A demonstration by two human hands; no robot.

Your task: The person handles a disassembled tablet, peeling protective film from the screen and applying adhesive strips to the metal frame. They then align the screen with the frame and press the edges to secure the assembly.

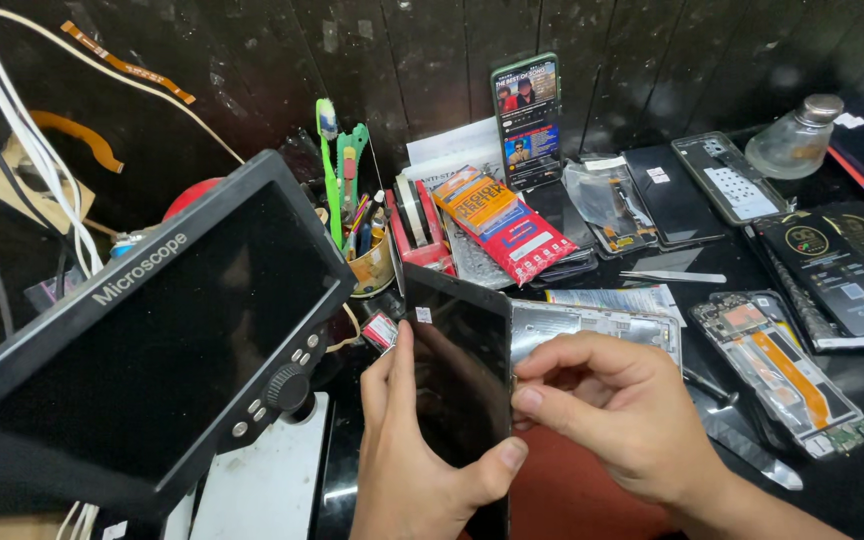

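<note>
Left hand grips the dark screen upright by its edges, steadying it while right hand pinches its side edge.

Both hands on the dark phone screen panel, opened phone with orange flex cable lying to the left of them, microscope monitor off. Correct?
Not quite. The opened phone with the orange flex cable lies to the right of the hands, not the left, as the head view shows. The rest holds: left hand and right hand both grip the dark screen panel, and the microscope monitor is dark.

Left hand cupped upright, right hand pinching (thumb forward)
</note>
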